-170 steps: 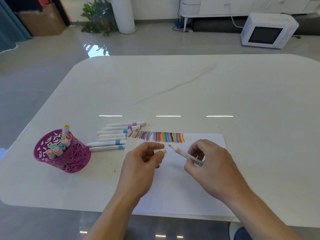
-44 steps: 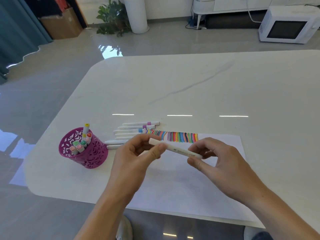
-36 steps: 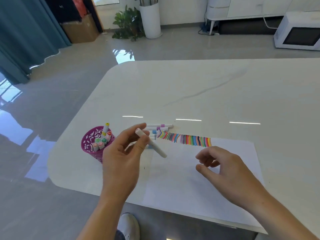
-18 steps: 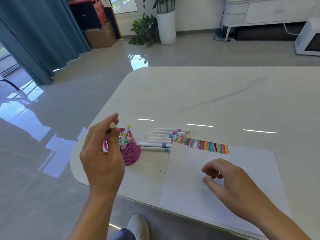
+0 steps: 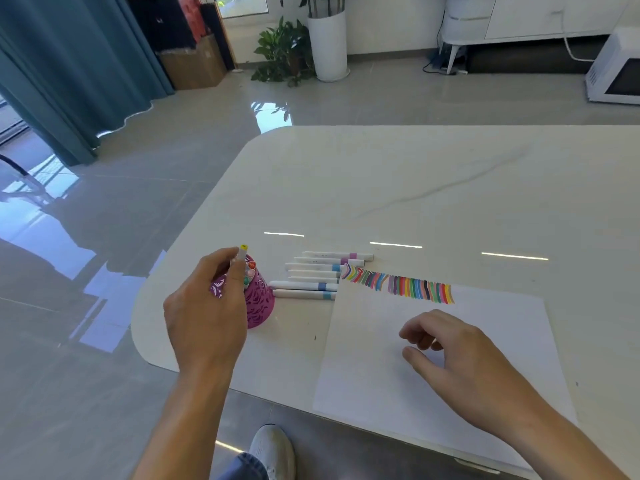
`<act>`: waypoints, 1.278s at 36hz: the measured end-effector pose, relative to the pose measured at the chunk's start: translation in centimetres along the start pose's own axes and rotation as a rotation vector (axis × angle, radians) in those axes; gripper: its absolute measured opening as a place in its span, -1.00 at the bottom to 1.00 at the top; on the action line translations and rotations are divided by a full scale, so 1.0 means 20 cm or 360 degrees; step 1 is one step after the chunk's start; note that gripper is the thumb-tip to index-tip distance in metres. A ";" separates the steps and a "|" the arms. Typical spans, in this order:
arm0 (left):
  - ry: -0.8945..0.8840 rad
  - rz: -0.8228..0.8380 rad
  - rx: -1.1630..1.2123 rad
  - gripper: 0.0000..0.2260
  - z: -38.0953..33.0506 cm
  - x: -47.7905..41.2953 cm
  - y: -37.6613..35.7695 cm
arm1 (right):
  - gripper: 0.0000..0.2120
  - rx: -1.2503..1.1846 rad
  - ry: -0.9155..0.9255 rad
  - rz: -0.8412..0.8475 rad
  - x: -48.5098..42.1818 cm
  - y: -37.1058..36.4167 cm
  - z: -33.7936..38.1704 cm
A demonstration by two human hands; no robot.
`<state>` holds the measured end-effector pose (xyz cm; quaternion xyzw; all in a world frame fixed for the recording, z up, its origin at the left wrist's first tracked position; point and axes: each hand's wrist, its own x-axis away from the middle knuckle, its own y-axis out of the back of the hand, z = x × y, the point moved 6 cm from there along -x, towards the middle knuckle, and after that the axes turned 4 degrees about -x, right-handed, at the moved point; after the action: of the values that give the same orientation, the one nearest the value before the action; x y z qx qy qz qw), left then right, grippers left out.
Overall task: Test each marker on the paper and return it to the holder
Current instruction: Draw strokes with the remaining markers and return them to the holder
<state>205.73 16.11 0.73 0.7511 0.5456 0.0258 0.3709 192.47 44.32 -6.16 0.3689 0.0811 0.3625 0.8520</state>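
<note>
A marker (image 5: 238, 262), pinched in the left hand (image 5: 204, 313), stands in the holder (image 5: 258, 299) near the table's (image 5: 415, 188) left edge, while the right hand (image 5: 460, 362) hovers loosely curled and empty over the paper (image 5: 381, 368).

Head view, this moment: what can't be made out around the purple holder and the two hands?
- Purple cut-out plastic holder: near side hidden by left hand.
- Yellow-capped white marker: barrel covered by fingers; grip unclear.
- Right hand: palm faces down, so its underside is unseen.
- White paper sheet: stroke colours too small to count.
</note>
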 end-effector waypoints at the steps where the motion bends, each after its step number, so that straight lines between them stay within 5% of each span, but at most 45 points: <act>1: 0.0022 0.0013 -0.0043 -0.94 0.01 0.00 0.00 | -0.88 0.0001 -0.0003 0.0001 0.00 0.00 0.00; 5: 0.0109 0.0091 -0.0152 -0.79 0.03 0.00 -0.02 | -0.90 0.0020 -0.0001 0.0019 0.00 0.00 0.00; 9: 0.0072 0.0085 -0.0151 -0.84 0.01 0.00 -0.03 | -0.90 0.0036 -0.0019 0.0034 0.00 0.01 -0.01; 17: -0.0463 -0.0039 -0.0108 -0.82 -0.21 0.10 -0.03 | -0.90 0.0159 -0.0151 0.0049 0.02 0.04 -0.07; 25: -0.0447 0.0784 -0.0276 -0.75 -0.17 0.24 -0.38 | -0.87 0.0201 -0.0257 0.0030 0.04 0.10 -0.16; 29: -0.0502 0.0974 -0.0459 -0.71 -0.10 0.26 -0.50 | -0.89 0.0155 -0.0220 0.0013 0.06 0.10 -0.17; 46: -0.0638 0.0731 -0.0586 -0.87 -0.14 0.29 -0.62 | -0.89 0.0037 -0.0237 -0.0039 0.16 0.20 -0.28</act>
<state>196.98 24.05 -6.64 0.7648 0.2650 0.0585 0.5843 190.34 51.50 -6.93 0.4036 0.0261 0.3225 0.8558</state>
